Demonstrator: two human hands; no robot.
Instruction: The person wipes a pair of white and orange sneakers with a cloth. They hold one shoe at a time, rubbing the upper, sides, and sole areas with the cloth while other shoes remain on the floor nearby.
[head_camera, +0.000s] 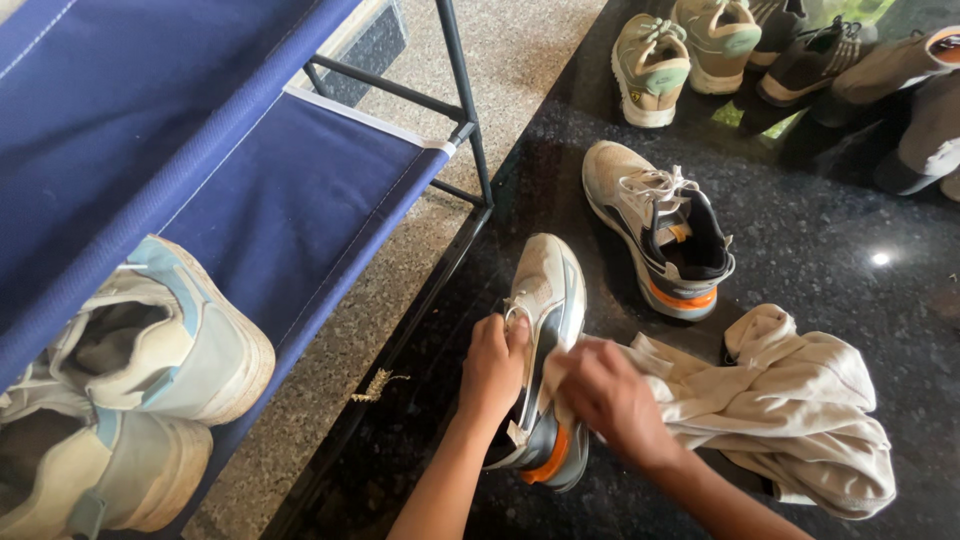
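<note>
Head view, looking down: you are crouching over a polished black stone floor (850, 300) that is giving way on the left to a speckled grey-beige strip (400, 270). No packages or signs are showing; the only label-like marks are a small dark emblem on the heel of a green-soled sneaker (650, 62) near the top edge and a bright orange heel band on the sneakers near you.

A shoe rack (300, 200) with dark metal tubes and navy fabric shelves is standing on the left. A pair of white high-tops with pale blue trim (150, 350) is sitting on its lower shelf. Further shoes are lining up along the top right, mirrored faintly in the stone.

Your left hand (493, 365) is clenching the laced upper of a beige-and-grey sneaker (548, 300), which is lying between your two hands with its toe pointing away from you and its orange heel toward you. Your right hand (608, 395) is gripping a bunched corner of a cream cloth (790, 410) and pressing it against the sneaker's right side; the rest of the cloth is trailing off to the right on the floor. The matching sneaker (660, 230) is resting just beyond, apart from both hands.
</note>
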